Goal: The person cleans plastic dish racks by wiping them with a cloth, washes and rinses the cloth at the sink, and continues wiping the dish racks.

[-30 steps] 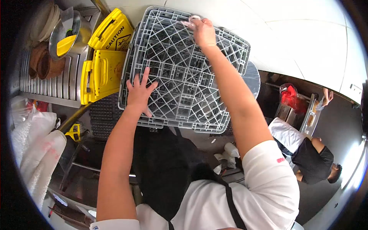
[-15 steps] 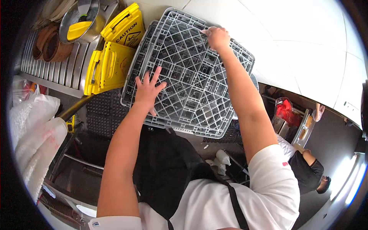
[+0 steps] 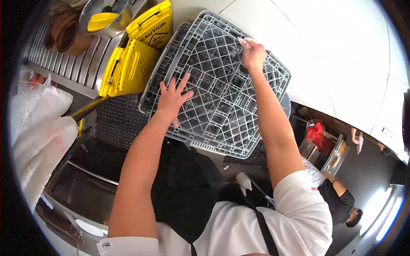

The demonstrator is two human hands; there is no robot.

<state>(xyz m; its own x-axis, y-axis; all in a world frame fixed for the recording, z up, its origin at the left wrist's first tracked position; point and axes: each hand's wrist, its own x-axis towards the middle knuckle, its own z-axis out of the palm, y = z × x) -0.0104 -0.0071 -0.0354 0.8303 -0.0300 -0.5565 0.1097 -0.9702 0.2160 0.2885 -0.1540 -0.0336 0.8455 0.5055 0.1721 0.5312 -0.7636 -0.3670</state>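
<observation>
A grey plastic crate point(image 3: 220, 91) with a latticed face fills the middle of the head view, and the edge of a second grey crate point(image 3: 147, 91) shows beneath it on the left. My left hand point(image 3: 171, 100) lies on the lattice with its fingers spread, holding nothing. Near the crate's far right edge, my right hand point(image 3: 253, 56) is closed over a pale, crumpled thing that looks like a cloth point(image 3: 247, 42). The hand rests against the lattice; its fingertips are partly hidden.
Yellow caution signs point(image 3: 132, 68) stand left of the crates. Beyond them, a slatted metal rack point(image 3: 81, 64) bears a metal pot point(image 3: 121, 21) and brown bowls point(image 3: 74, 40). A white tiled wall point(image 3: 324, 42) rises behind. Another person point(image 3: 337, 198) is at the right; white bags hang left.
The whole view has shifted slightly, so the crates and signs appear further right. My right hand has slid a little along the crate's edge; my left hand stays spread on the lattice.
</observation>
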